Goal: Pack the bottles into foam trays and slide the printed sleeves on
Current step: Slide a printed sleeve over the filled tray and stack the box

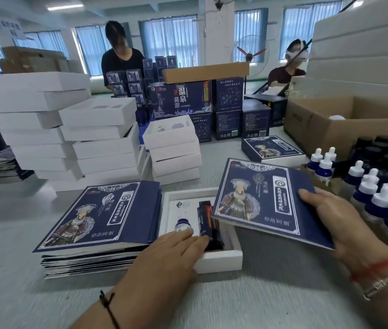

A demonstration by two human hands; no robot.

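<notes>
Bottle [183, 224] and dark packet [209, 222] already sit in the white foam tray [219, 260] at table centre, left hand [164, 255] resting flat-fingered on them, while the right hand [330, 217] grips the printed sleeve [266, 198] tilted over the tray's right side, not yet slid on.

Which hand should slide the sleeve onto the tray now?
Right. The right hand already grips the printed sleeve, tilted over the foam tray; the left hand rests flat on the tray, steadying it.
</notes>
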